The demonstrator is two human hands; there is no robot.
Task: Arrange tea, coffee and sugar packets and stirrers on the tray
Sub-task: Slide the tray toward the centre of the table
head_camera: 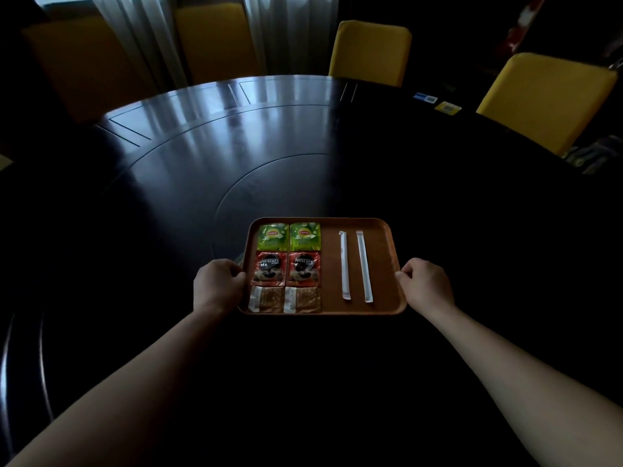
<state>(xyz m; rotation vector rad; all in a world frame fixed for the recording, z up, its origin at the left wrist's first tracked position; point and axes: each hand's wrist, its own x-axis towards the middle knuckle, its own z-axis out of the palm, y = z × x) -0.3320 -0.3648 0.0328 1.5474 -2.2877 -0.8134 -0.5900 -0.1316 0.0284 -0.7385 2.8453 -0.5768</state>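
Observation:
A brown rectangular tray (384, 251) lies on the dark round table. On its left half sit two green tea packets (288, 236) at the far end, two red coffee packets (286, 268) in the middle and two brown sugar packets (285, 299) nearest me. Two white wrapped stirrers (354, 266) lie side by side on the right half. My left hand (217, 283) grips the tray's left edge. My right hand (426, 281) grips its right edge.
The dark round table (236, 156) has an inset turntable ring in its middle. Yellow chairs (371, 50) stand around the far side. Small blue and yellow cards (438, 103) lie near the far right edge. Curtains hang behind.

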